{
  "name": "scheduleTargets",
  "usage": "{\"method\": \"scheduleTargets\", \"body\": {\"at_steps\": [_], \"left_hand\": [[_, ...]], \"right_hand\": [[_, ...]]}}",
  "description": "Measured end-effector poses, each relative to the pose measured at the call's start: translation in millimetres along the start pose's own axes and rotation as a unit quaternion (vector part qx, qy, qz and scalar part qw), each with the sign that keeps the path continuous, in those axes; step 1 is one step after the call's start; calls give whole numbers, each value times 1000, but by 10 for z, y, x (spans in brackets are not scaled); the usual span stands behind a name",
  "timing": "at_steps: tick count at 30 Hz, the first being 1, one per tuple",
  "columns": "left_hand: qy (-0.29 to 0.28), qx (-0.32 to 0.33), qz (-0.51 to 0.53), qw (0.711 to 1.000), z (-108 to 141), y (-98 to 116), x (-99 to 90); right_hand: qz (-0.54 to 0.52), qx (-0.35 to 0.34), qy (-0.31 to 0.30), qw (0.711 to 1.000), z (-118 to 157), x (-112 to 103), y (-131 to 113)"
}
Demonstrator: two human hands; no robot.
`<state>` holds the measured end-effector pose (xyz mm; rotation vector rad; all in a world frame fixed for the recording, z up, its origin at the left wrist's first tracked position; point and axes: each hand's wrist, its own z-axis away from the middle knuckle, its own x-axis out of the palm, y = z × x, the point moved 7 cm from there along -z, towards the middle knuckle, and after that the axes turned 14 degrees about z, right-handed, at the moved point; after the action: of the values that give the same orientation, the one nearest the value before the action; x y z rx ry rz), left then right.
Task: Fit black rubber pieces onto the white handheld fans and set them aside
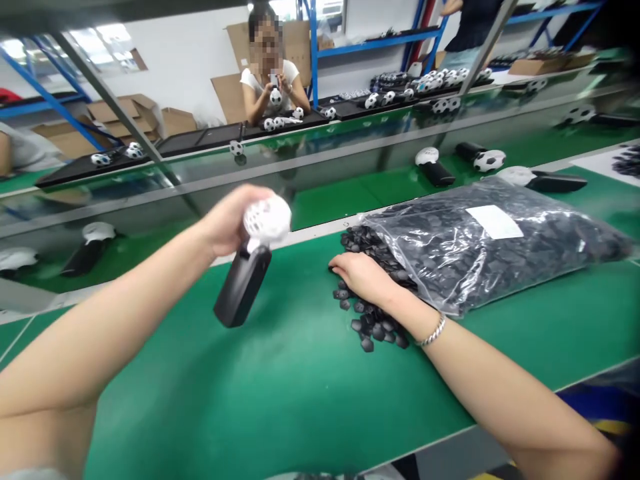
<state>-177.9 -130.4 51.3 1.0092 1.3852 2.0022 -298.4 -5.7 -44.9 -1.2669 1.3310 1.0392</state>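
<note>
My left hand [231,217] is closed around the white ball-shaped, openwork head of a handheld device [243,283], held tilted above the green bench with its black handle pointing down. My right hand [367,277] reaches into a loose pile of black pentagon pieces [373,327], its fingertips pinched together on one dark piece at the pile's left edge. The pile spills from the mouth of a large clear plastic bag [450,253] full of such pieces, with a white label on top.
Behind the bench runs a green conveyor [345,197] carrying several similar devices, some with black-and-white football heads [489,160]. Across it, a co-worker [273,87] holds one such device. Black trays [200,141] with football-headed items line the far side, near blue shelving [380,43] and cardboard boxes [125,117].
</note>
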Motion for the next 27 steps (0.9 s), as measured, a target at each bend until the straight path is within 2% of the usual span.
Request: {"method": "scheduleTargets", "body": {"at_steps": [2,3,5,7,9,11,13,15,17,21,27], "left_hand": [[0,-101,-69,993,104,-438,-79],[-18,-137,-90,986,130,-645,-87],[-47,-168,-133,976,134,-964,-83],[-62,-161,-212,962,106,-1140,-70],[-46,-117,-321,939,90,-1155,-72],[4,-31,-427,904,135,-1026,-81],[48,56,-503,861,268,-888,-70],[51,89,-544,833,422,-874,-60],[36,76,-547,833,533,-964,-78],[-3,74,-507,859,586,-1131,-77],[-26,80,-479,874,520,-1176,-44]], "right_hand": [[-8,-9,9,1000,-6,4,-20],[-7,-13,11,1000,-5,5,-30],[1,-25,9,1000,5,6,-56],[6,-39,12,999,21,-10,-83],[-10,-45,24,999,38,-46,-99],[-56,-37,46,997,52,-102,-103],[-122,-18,72,990,68,-165,-106],[-185,-7,89,979,90,-220,-144],[-232,-25,92,968,118,-264,-246],[-278,-112,74,951,194,-318,-528],[-273,-134,52,951,244,-275,-666]]}}
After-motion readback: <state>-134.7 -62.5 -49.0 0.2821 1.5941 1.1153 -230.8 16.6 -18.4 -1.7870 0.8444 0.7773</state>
